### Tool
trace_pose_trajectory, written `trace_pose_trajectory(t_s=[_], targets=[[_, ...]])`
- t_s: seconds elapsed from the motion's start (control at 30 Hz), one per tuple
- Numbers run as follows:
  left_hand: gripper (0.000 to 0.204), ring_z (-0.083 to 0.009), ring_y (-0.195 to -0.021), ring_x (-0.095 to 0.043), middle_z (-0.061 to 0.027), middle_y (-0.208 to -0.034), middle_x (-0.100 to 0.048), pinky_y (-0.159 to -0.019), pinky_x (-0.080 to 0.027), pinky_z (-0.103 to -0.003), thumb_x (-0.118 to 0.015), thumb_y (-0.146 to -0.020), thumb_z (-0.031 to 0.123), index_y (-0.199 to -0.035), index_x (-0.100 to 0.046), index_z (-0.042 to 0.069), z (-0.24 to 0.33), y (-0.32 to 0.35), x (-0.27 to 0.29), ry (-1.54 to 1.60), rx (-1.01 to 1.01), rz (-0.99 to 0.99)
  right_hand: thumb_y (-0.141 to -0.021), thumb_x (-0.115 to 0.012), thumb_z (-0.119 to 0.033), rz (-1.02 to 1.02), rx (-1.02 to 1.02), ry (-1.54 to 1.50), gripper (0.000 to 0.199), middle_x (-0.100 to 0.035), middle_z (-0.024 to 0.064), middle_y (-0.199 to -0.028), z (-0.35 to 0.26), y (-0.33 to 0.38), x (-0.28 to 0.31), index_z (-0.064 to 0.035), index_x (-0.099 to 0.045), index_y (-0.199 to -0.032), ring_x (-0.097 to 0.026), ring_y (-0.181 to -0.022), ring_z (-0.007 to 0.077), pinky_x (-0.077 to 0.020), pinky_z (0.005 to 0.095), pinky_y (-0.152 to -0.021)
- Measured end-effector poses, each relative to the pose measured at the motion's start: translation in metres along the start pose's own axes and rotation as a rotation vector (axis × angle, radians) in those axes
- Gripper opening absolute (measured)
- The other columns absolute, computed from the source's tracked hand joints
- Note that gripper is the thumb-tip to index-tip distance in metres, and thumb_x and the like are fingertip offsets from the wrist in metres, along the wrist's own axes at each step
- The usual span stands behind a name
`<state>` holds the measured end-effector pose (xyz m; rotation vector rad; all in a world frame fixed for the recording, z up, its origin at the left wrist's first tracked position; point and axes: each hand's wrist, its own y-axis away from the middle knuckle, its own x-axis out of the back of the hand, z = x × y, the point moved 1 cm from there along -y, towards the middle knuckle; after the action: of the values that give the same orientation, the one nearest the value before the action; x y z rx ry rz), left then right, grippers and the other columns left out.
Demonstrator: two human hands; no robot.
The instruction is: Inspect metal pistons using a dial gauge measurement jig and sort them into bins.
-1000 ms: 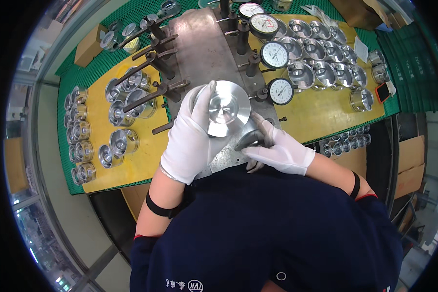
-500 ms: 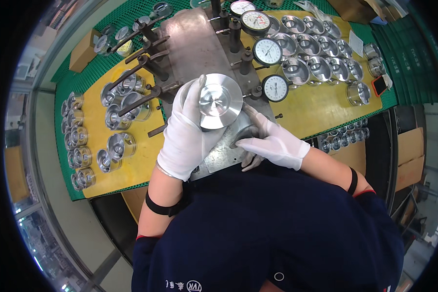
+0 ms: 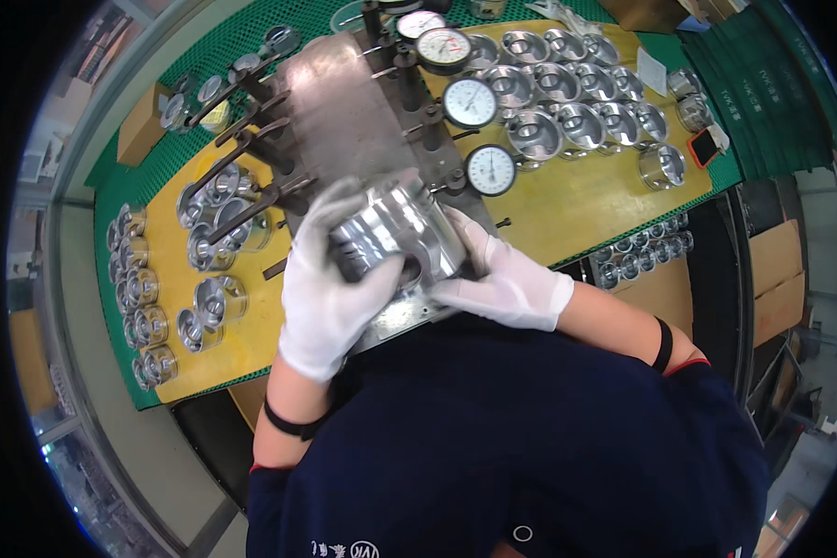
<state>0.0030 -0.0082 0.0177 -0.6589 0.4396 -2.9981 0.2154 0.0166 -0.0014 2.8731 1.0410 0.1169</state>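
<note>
A shiny metal piston (image 3: 407,228) is held tilted over the near end of a steel plate (image 3: 344,112), its side wall and pin hole showing. My left hand (image 3: 321,298), in a white glove and a little blurred, wraps the piston's left side with the thumb across its lower part. My gloved right hand (image 3: 513,281) closes on the right side, thumb at the near edge, its other fingers partly hidden behind the metal. The nearest dial gauge (image 3: 490,170) stands just beyond my right hand on the plate's right side.
More dial gauges (image 3: 470,102) line the plate's right side; clamp posts with long rods (image 3: 268,197) line its left. Many pistons stand on yellow board at right (image 3: 535,135) and left (image 3: 221,299). A phone (image 3: 704,147) lies near the right edge. Below is a tray of pistons (image 3: 632,251).
The piston has tipped from its round flat top facing up to its side wall showing. My right hand has come onto it. The bench appears shifted left in view.
</note>
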Motion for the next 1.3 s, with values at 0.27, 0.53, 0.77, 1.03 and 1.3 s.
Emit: trace_pose_trajectory(t_s=[0.27, 0.53, 0.77, 1.03, 1.3], targets=[[0.053, -0.0237, -0.103, -0.066, -0.0203, -0.120, -0.064, -0.086, -0.053, -0.033, -0.054, -0.097, 0.025, -0.139, -0.045, -0.006, -0.005, 0.018, 0.080, 0.149, 0.284, 0.457, -0.089, -0.055, -0.008, 0.553, 0.013, 0.071, 0.019, -0.065, 0.0084, -0.105, 0.009, 0.073, 0.103, -0.0023, -0.068, -0.102, -0.061, -0.098, 0.0213, -0.0502, 0.0316, -0.086], [0.056, -0.0417, -0.115, -0.060, -0.0237, -0.118, -0.067, -0.099, -0.047, -0.044, -0.067, -0.089, 0.033, -0.134, -0.055, 0.001, -0.172, 0.115, 0.167, -1.214, 0.695, 0.004, -0.098, -0.051, -0.022, 1.075, -0.406, -0.349, 0.030, -0.060, 0.0153, -0.115, 0.106, 0.088, 0.235, -0.0051, -0.049, -0.124, -0.068, -0.092, 0.0298, -0.0618, 0.0463, -0.070], [0.045, -0.0363, -0.093, -0.067, -0.0193, -0.105, -0.071, -0.091, -0.048, -0.045, -0.069, -0.088, 0.032, -0.119, -0.062, 0.001, -0.180, 0.089, 0.165, -1.283, 0.691, 0.221, -0.098, -0.051, -0.020, 1.218, -0.462, -0.156, 0.031, -0.057, 0.0184, -0.117, 0.229, 0.115, 0.322, -0.0084, -0.047, -0.127, -0.066, -0.094, 0.0331, -0.0635, 0.0472, -0.072], [0.052, -0.0308, -0.093, -0.068, -0.0183, -0.104, -0.070, -0.078, -0.053, -0.038, -0.071, -0.084, 0.039, -0.111, -0.064, -0.004, -0.196, 0.110, 0.186, -0.569, 0.951, 0.223, -0.096, -0.060, -0.017, 1.207, -0.049, 0.044, 0.062, -0.048, 0.0165, -0.139, 0.073, 0.062, 0.209, -0.0073, -0.030, -0.149, -0.065, -0.105, 0.0282, -0.0595, 0.0373, -0.080], [0.033, -0.0097, -0.090, -0.066, -0.0068, -0.105, -0.069, -0.073, -0.051, -0.023, -0.061, -0.097, 0.026, -0.118, -0.064, 0.001, -0.043, 0.125, 0.163, 0.405, 0.747, 0.710, -0.099, -0.052, -0.009, 0.533, 0.085, 0.038, 0.041, -0.060, 0.0141, -0.127, -0.024, 0.006, 0.077, -0.0004, -0.047, -0.139, -0.070, -0.093, 0.0201, -0.0570, 0.0329, -0.082]])
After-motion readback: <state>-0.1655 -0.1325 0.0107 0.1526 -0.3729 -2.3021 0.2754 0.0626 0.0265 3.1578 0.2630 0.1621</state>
